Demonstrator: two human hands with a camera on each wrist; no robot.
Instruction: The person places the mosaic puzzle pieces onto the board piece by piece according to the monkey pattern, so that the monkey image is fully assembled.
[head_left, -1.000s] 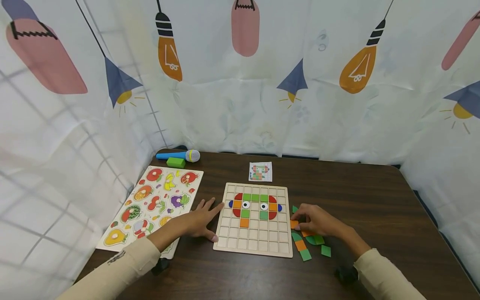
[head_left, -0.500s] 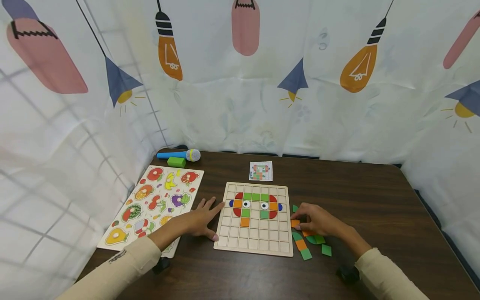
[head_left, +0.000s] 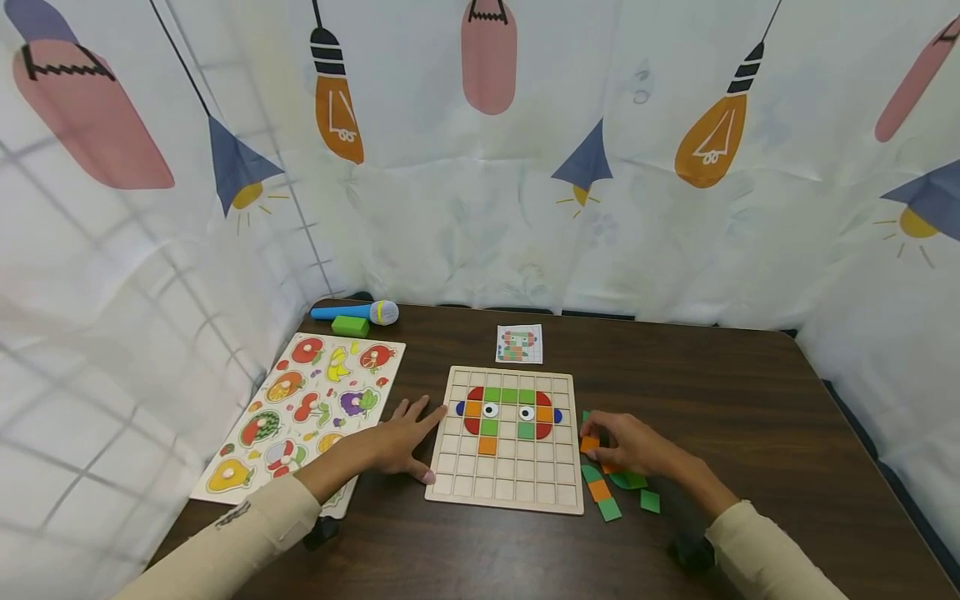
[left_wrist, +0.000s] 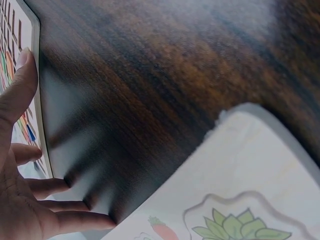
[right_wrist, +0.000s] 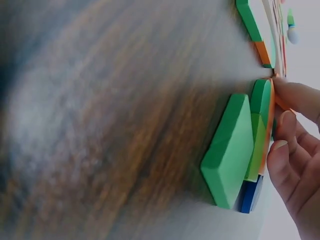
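Note:
A wooden grid board [head_left: 504, 479] lies mid-table, with red, orange, green and blue tiles set as a face with two round eyes. My left hand [head_left: 397, 440] is spread beside it, thumb and index fingertip touching its left edge, the other fingers straight over the table. At the board's right edge, my right hand [head_left: 636, 446] pinches an orange square tile [head_left: 590, 444] between thumb and fingers. Loose tiles lie around that hand: a green square [head_left: 649, 501], a green one [head_left: 609, 509] and an orange one [head_left: 599, 490]. In the right wrist view, a green tile [right_wrist: 230, 150] lies near the fingertips.
A fruit puzzle board [head_left: 255, 462] lies at the left, partly under my left forearm. Behind the grid board is a small pattern card [head_left: 519, 344]. A blue toy microphone [head_left: 341, 312] and a green block [head_left: 350, 326] sit at the back left. A printed curtain [head_left: 480, 217] surrounds the table.
The orange tile in my right fingers has tipped up slightly from the table, and that hand has shifted a little. My left hand stays in place at the board.

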